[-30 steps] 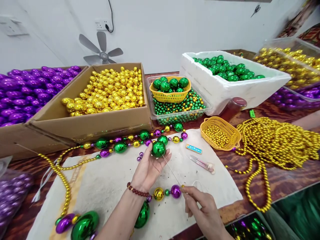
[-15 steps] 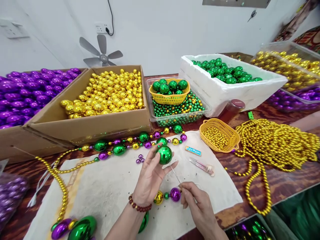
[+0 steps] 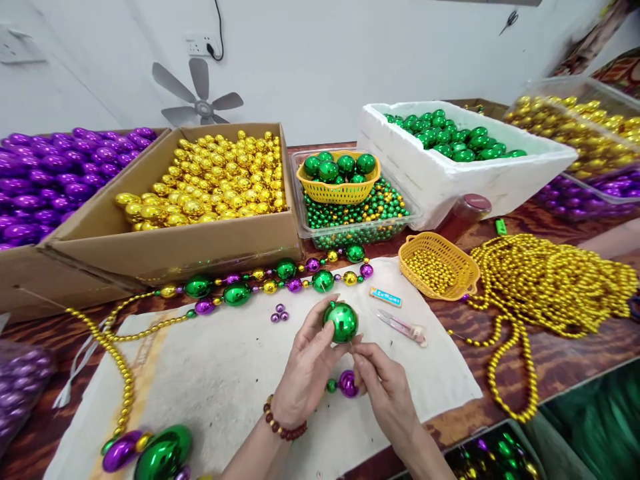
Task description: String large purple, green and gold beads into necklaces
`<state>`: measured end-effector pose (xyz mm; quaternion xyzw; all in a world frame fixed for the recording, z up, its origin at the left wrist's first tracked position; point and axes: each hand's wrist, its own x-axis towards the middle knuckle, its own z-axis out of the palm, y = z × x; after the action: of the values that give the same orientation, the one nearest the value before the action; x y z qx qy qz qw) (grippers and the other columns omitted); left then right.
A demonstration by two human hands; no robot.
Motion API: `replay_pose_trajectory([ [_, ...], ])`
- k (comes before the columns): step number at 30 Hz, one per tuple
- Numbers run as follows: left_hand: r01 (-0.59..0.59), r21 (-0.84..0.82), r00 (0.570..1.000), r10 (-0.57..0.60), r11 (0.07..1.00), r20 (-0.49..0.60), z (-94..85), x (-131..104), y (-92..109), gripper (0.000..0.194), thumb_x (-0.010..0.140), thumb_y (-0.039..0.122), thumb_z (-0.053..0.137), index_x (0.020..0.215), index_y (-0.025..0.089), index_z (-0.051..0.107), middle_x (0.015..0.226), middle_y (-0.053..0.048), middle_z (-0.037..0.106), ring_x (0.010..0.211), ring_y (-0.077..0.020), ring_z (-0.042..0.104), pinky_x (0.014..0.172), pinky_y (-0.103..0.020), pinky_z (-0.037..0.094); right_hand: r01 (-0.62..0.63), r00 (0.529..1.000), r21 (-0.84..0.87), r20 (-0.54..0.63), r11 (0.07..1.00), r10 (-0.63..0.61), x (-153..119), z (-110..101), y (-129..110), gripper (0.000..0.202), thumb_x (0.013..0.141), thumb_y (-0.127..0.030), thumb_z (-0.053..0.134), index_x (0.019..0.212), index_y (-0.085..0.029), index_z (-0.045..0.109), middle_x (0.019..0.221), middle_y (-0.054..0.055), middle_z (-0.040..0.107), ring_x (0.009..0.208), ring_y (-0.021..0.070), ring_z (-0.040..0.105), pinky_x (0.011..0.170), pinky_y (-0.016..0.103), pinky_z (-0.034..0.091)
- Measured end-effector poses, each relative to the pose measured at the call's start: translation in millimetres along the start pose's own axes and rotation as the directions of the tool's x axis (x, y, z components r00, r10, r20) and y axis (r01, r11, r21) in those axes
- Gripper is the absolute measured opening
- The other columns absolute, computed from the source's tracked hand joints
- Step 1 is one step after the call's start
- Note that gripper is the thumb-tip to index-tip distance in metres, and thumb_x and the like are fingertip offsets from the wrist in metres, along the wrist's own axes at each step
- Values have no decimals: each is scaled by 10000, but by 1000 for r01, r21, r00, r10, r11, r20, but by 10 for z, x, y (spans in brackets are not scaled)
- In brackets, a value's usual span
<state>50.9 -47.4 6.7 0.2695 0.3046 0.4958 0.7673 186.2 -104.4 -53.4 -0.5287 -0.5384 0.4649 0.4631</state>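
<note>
A large shiny green ball bead [image 3: 344, 323] is held in the fingers of my left hand [image 3: 306, 377], which wears a bracelet of brown beads. My right hand [image 3: 387, 387] pinches a thin needle [image 3: 353, 344] at the lower side of this bead; most of the needle is hidden. Just under the hands, a purple ball bead [image 3: 347, 384] and a small green bead [image 3: 331, 385] lie over the white cloth [image 3: 200, 393]. Beyond my left hand runs a double strand of green, purple and gold beads [image 3: 237, 293].
Purple snips [image 3: 403, 329], a blue packet [image 3: 385, 297] and small purple beads [image 3: 280, 313] lie on the cloth. Behind stand a carton of gold beads [image 3: 200, 250] and a white foam box [image 3: 390, 153]. A yellow basket [image 3: 467, 270] and gold bead strands [image 3: 560, 287] are at right.
The green ball bead and both hands have moved slightly right and closer together. Much less of the needle shows between the bead and my right hand.
</note>
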Motion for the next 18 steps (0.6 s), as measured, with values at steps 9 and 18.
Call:
replay_pose_trajectory([
  [9,58,308,998,-64,950,10,-75,35,-91,414,916,351,521,1324,279,508,1257,-77,563,1090,-237,553,945,-415,446,-144,987,150,98,978,130,63,-172,25,201,964,-322,465,1055,-185,582,818,29,669,665,142,640,536,223,405],
  [18,-80,918,945,263,-389,194,-1050,335,405,226,863,207,519,1026,215,675,1015,-107,635,1035,-323,435,883,-492,317,-253,967,205,19,946,255,147,-352,270,217,900,-370,554,874,-157,592,795,49,686,578,135,608,485,217,386],
])
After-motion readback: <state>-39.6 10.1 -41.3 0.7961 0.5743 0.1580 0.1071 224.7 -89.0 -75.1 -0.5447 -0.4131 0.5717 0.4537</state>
